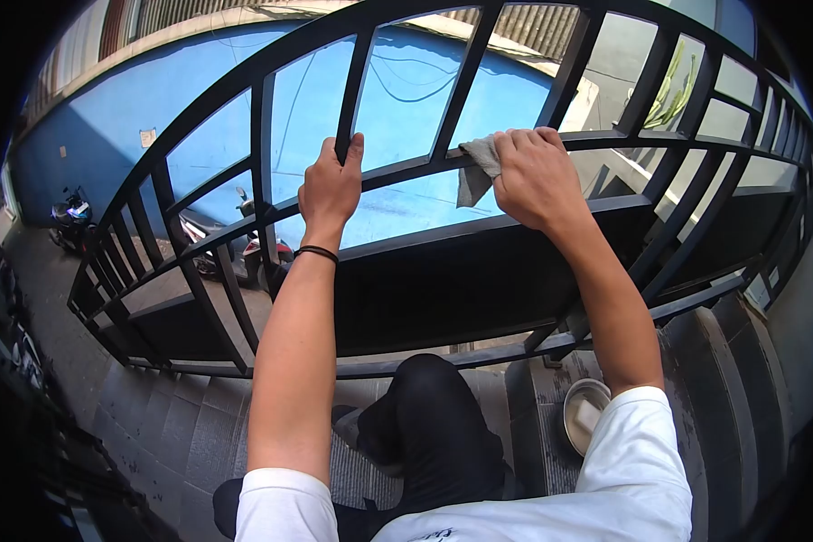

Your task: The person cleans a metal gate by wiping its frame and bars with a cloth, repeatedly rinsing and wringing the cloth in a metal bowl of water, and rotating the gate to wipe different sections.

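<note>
In front of me stands a black metal railing with upright bars and a solid dark panel below. My left hand is wrapped round one of its upright bars, just above the horizontal rail. A grey cloth is in my right hand, pressed over the same horizontal rail further right. Part of the cloth hangs down on the left of my fingers; the rest is hidden under the hand.
A round bowl holding a pale block sits on the tiled step by my right elbow. Dark steps lie at the right. Beyond the railing are a blue wall, a parked motorbike and another partly behind the bars.
</note>
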A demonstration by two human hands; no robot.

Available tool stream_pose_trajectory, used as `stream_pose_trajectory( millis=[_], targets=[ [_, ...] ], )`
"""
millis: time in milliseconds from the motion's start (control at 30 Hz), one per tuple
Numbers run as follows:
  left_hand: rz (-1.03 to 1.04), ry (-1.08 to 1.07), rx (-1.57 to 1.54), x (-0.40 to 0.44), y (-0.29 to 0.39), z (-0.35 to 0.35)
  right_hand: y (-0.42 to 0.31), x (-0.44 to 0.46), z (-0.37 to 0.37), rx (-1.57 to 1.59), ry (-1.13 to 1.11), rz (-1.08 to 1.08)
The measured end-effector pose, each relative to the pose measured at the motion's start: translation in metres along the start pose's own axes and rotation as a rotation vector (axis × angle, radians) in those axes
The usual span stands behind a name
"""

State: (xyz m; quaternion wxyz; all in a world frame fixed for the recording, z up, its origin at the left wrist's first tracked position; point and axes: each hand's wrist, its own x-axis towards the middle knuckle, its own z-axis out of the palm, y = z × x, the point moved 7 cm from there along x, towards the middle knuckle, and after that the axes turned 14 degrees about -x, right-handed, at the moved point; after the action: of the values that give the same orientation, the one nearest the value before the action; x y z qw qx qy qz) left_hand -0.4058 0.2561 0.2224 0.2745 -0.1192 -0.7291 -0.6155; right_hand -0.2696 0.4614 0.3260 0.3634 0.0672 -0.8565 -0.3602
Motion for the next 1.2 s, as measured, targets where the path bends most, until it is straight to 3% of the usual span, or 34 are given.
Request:
stream_pose_trajectory(
  millis=[33,100,167,233,300,367,467,500,567,600,633,700,767,800,833,933,967,1100,1200],
  targets=[
    [-0.001,0.008,-0.009,0.001,0.0,-0.001,-0.006,-0.009,-0.003,-0.009,0.005,-0.007],
    [-0.021,-0.004,0.003,0.001,-0.001,0.0,-0.018,-0.03,-0.022,-0.209,0.299,0.044],
    [-0.016,0.008,0.003,0.001,-0.001,0.001,-0.021,-0.029,-0.017,-0.245,0.303,0.058],
    [-0.013,0.013,0.007,0.001,-0.001,0.001,-0.019,-0.009,-0.009,-0.083,0.164,0.086],
    [-0.04,-0.001,-0.004,0.0,-0.001,0.001,-0.018,0.018,0.008,0.025,-0.168,0.072],
    [-0.016,0.042,-0.026,0.004,-0.006,-0.001,-0.022,0.022,0.01,0.034,-0.177,0.081],
    [-0.027,-0.001,-0.002,0.003,-0.002,0.001,-0.029,-0.014,-0.015,0.193,0.44,0.052],
    [-0.036,0.0,-0.001,0.003,-0.002,0.001,-0.026,-0.021,-0.02,0.183,0.448,0.052],
    [-0.043,-0.01,0.008,0.003,-0.005,0.004,-0.011,-0.038,-0.019,0.728,0.272,0.048],
    [-0.04,0.003,0.002,0.004,-0.007,0.004,-0.001,-0.05,0.002,1.01,-0.137,0.221],
    [-0.037,0.016,-0.004,0.003,-0.007,0.003,-0.002,-0.063,0.002,1.014,-0.133,0.229],
    [-0.034,0.018,-0.007,0.002,-0.006,0.003,-0.003,-0.103,0.027,2.137,-0.054,0.78],
    [-0.032,0.012,-0.002,0.002,-0.003,0.004,-0.011,-0.132,0.032,2.514,-0.215,0.839],
    [-0.019,0.031,-0.002,0.003,-0.002,0.004,-0.013,-0.151,0.052,2.521,-0.278,0.919],
    [-0.01,0.042,0.004,0.002,-0.004,0.004,-0.015,-0.162,0.058,2.611,-0.33,0.807],
    [0.002,0.026,0.01,0.008,-0.005,0.004,-0.009,-0.186,0.061,2.54,-0.537,0.789],
    [0.004,0.029,0.004,0.009,-0.006,0.005,0.001,-0.187,0.061,2.503,-0.444,0.67],
    [-0.021,0.035,-0.033,0.008,-0.007,0.007,0.022,-0.194,0.051,2.483,-0.303,0.727],
    [0.009,0.052,-0.061,0.006,-0.005,0.005,0.012,-0.189,0.045,2.694,-0.231,0.594]
  ],
)
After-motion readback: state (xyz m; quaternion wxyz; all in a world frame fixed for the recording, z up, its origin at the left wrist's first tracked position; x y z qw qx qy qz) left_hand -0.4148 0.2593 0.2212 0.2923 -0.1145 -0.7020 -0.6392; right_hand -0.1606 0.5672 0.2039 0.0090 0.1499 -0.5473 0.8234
